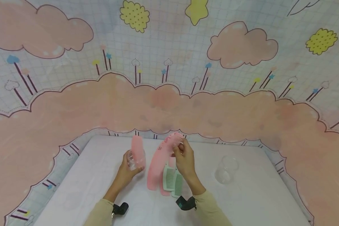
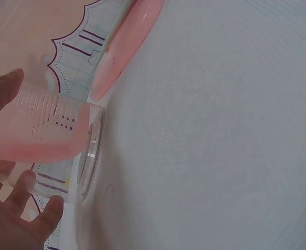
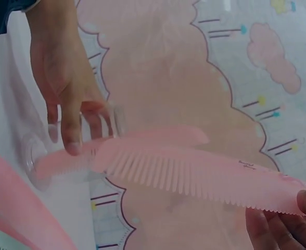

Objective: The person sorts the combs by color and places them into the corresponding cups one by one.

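Note:
My left hand [image 1: 127, 171] grips a clear plastic cup [image 2: 93, 156], thumb on one side and fingers on the other. Inside the cup a pink comb [image 1: 137, 147] stands with its upper end above the rim. My right hand [image 1: 185, 158] pinches one end of a long, curved pink comb [image 3: 194, 169] between thumb and fingers, its other end pointing down. In the right wrist view this comb partly overlaps the cup. Two light green combs [image 1: 168, 179] lie on the table beside the held comb, partly over another pink comb [image 1: 165, 192].
A second clear cup [image 1: 223, 176] stands on the white table [image 1: 260, 188] to the right. Behind the table hangs a backdrop [image 1: 158, 106] printed with clouds and stars. Each wrist wears a small black camera [image 1: 185, 203].

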Motion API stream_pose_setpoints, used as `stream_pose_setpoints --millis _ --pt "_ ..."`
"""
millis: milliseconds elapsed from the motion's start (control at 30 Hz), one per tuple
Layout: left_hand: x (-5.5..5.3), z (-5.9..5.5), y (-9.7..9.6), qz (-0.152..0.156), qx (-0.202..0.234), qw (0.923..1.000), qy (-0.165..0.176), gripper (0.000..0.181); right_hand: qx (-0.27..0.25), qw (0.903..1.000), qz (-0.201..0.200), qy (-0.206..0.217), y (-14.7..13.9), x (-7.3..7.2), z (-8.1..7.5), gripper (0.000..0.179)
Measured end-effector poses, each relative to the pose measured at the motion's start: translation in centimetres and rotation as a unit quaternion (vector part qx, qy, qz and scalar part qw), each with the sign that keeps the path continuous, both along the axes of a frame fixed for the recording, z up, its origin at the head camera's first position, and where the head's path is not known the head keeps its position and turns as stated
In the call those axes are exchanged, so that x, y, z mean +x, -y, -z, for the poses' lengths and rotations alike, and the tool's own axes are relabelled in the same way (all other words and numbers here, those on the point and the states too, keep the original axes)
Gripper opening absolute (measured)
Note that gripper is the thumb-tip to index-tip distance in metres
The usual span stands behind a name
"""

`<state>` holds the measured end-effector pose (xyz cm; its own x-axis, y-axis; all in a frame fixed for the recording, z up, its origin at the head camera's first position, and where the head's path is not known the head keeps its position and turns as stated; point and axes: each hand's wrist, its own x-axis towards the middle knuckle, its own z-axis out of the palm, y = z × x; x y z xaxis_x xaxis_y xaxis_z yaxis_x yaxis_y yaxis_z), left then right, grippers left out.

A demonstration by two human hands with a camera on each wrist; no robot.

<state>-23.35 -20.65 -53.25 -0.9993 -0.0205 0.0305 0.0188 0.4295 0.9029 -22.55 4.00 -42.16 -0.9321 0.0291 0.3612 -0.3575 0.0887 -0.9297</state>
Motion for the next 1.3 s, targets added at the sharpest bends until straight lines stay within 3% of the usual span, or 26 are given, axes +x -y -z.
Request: stream_pose_setpoints --millis 300,633,1033,1300 --pt "0.1 -0.1 -0.2 0.003 0.004 1.0000 0.001 0.103 0.013 0.9985 -0.020 -0.049 1.2 -1.0 -0.8 0.022" --pt "0.0 0.3 -0.3 0.007 0.014 0.9999 -0.005 0.105 -0.020 0.9971 -0.071 -0.022 3.0 -1.4 -1.7 0.023" --pt "-0.3 0.1 0.0 0.004 0.007 0.9999 -0.007 0.100 -0.086 0.9947 -0.056 -0.007 5.7 -2.6 -1.7 0.022" --pt "-0.3 0.1 0.0 0.006 0.001 1.0000 -0.004 0.098 -0.060 0.9969 -0.050 0.007 6.3 -1.3 -3.0 0.014"
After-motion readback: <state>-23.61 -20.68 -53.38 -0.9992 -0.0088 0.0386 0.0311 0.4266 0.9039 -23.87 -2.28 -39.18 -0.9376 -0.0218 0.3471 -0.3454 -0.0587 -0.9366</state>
